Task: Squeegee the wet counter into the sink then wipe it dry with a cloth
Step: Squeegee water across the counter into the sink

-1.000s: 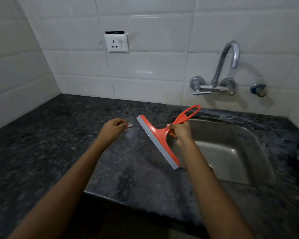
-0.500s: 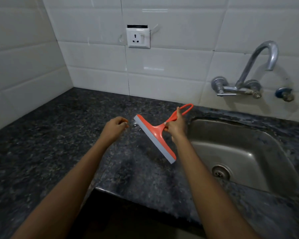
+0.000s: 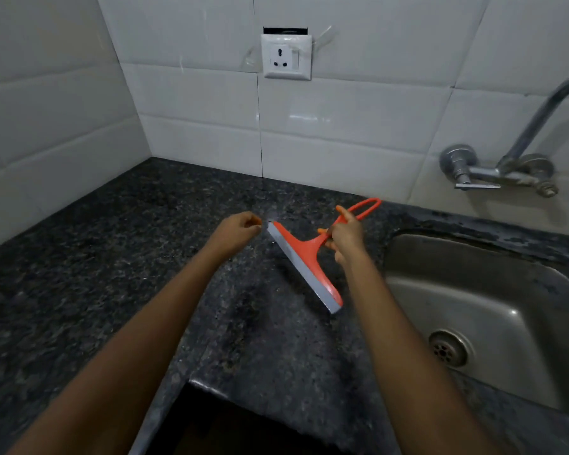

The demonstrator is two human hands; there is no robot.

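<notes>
My right hand (image 3: 347,239) grips the looped handle of an orange squeegee (image 3: 304,261) with a grey rubber blade, held tilted above the dark speckled counter (image 3: 112,274). The blade runs diagonally from near my left hand down toward the sink (image 3: 493,310). My left hand (image 3: 239,233) hovers over the counter with fingers curled shut, just left of the blade's upper end; whether it pinches anything I cannot tell. No cloth is in sight.
The steel sink with its drain (image 3: 449,348) lies to the right. A wall tap (image 3: 506,169) sticks out above it. A white socket (image 3: 287,56) sits on the tiled wall. The counter's front edge (image 3: 211,385) has a dark gap below.
The view has swung left, so the sink and tap sit further right. Both hands stay in nearly the same pose with the squeegee still held up.
</notes>
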